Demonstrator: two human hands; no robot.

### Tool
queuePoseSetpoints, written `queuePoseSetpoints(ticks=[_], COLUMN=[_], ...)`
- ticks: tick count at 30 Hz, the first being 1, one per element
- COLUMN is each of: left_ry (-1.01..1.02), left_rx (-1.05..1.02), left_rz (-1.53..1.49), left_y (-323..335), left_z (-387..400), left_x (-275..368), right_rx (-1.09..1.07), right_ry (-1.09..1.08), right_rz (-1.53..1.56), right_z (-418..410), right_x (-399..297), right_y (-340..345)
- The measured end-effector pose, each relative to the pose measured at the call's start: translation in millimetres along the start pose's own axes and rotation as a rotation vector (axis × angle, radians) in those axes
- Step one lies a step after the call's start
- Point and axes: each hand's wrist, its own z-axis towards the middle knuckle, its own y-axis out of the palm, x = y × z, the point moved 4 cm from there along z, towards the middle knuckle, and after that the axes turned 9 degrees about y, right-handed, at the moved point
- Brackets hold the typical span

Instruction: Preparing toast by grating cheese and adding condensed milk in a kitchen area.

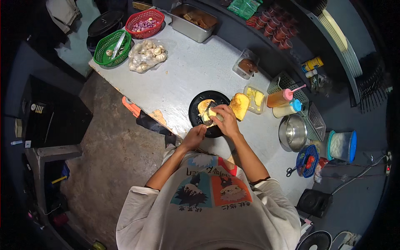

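Observation:
My left hand (pixel 194 137) grips the near end of a small hand grater (pixel 212 104), which is tilted over a black plate (pixel 194 99). Pinched in the fingers of my right hand (pixel 227 121) is a pale yellow block (pixel 212 112), apparently cheese, pressed against the grater. Beneath them a toasted bread slice (pixel 205 103) lies on the plate, partly hidden by the grater and hands. A second toasted slice (pixel 240 104) rests at the plate's right edge. Just beyond it, a clear plastic container (pixel 262 109) holds yellow pieces.
Two squeeze bottles, one with a pink cap (pixel 287 94) and one with a blue cap (pixel 295 105), stand at right near a steel bowl (pixel 292 132). A bag of garlic (pixel 148 56), a green basket (pixel 100 53) with a knife (pixel 118 45), and a steel pan (pixel 200 32) occupy the far side.

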Motion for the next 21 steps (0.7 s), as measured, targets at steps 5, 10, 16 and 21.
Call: queuePoseSetpoints(ticks=[5,10,16,21], left_ry=[-0.021,-0.051,-0.005,-0.036], left_rx=[0.029,0.035,-0.038,-0.066], left_rz=[-0.039,-0.121,-0.119,-0.052], left_y=[-0.2,1.9,2.4,0.1], left_z=[0.4,-0.3,0.1,1.1], left_x=[-4.5,-6.0,-3.3,-2.4], right_rx=[0.036,-0.03,-0.092,-0.028], right_ry=[0.041,0.036,-0.016,0.0], right_rz=[0.007,0.072,0.005,0.042], right_z=[2.2,-8.8,-16.3,-1.8], right_x=[3.9,-14.7,-7.1,7.4], right_y=[5.5,-6.3,-6.0,-5.4])
